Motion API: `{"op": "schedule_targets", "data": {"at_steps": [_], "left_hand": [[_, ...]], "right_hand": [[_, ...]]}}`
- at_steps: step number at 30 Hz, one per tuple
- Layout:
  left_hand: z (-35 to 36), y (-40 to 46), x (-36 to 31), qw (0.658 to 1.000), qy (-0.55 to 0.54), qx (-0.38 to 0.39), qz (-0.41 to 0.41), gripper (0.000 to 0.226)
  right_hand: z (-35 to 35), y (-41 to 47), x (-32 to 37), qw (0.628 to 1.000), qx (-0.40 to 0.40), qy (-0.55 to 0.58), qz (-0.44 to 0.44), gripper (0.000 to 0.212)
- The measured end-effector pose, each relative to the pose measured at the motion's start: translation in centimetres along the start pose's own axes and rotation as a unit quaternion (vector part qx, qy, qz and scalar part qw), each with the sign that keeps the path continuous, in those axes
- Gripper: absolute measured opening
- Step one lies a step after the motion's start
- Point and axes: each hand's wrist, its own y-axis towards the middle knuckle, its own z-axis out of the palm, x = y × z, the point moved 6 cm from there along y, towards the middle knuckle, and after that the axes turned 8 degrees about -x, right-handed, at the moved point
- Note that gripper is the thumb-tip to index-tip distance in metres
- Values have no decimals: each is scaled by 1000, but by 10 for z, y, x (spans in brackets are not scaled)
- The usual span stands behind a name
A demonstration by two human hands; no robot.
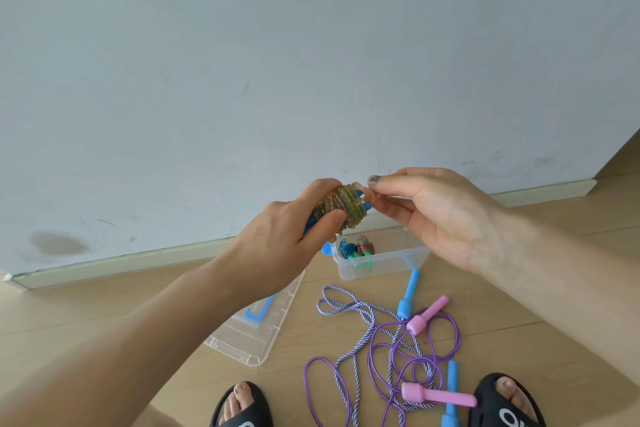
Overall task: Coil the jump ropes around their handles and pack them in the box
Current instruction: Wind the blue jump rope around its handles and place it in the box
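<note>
Left hand (294, 229) wraps round the coiled rope bundle (341, 208), yellowish cord wound on blue handles. Fingers curl over the top and the thumb presses the near side, probably so the turns can't slip while the end gets finished. Bundle is held up in front of the wall, above and a bit left of the box (381, 260).

Right hand (440, 215) pinches the loose cord end at the bundle's right edge w/ thumb and forefinger; other fingers lie loosely extended. Looks like it's tucking or cinching the tail, so this coil seems nearly done. Palm faces left, wrist bent in, both forearms coming up from the bottom of view.

Box sits open on the floor by the skirting, clear plastic, w/ two wound ropes (356, 250) already inside. Its lid (256, 326) lies on the floor, left of the box.

Nearer than the box, still uncoiled and tangled together: a purple rope (446, 333) w/ pink handles, and a striped rope (346, 302) w/ blue handles. Sandalled feet at the bottom edge.
</note>
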Motion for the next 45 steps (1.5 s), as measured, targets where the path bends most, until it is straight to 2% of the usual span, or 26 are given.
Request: {"op": "schedule_targets", "data": {"at_steps": [2, 5, 10, 14, 27, 36, 42, 45], "left_hand": [[1, 1, 0, 1000, 0, -1, 4, 32], [1, 2, -1, 1000, -2, 0, 7, 32], [-1, 2, -3, 1000, 2, 2, 18, 33], [0, 1, -4, 999, 8, 7, 35, 31], [-1, 1, -4, 998, 32, -7, 45, 33], [-1, 4, -3, 999, 22, -21, 36, 33], [2, 2, -2, 999, 34, -15, 37, 31], [1, 3, -1, 999, 31, -18, 33, 31]], "right_hand": [[-2, 1, -2, 1000, -12, -26, 8, 8], [-3, 1, -4, 998, -12, -56, 37, 3], [-6, 0, -1, 993, 36, -57, 102, 6], [-10, -1, 6, 989, 70, -49, 121, 9], [-7, -1, -12, 997, -33, 28, 66, 9], [-5, -2, -14, 999, -41, 7, 16, 9], [-5, -4, -9, 999, -23, 20, 16, 10], [-4, -5, -4, 999, -17, -24, -21, 8]]}}
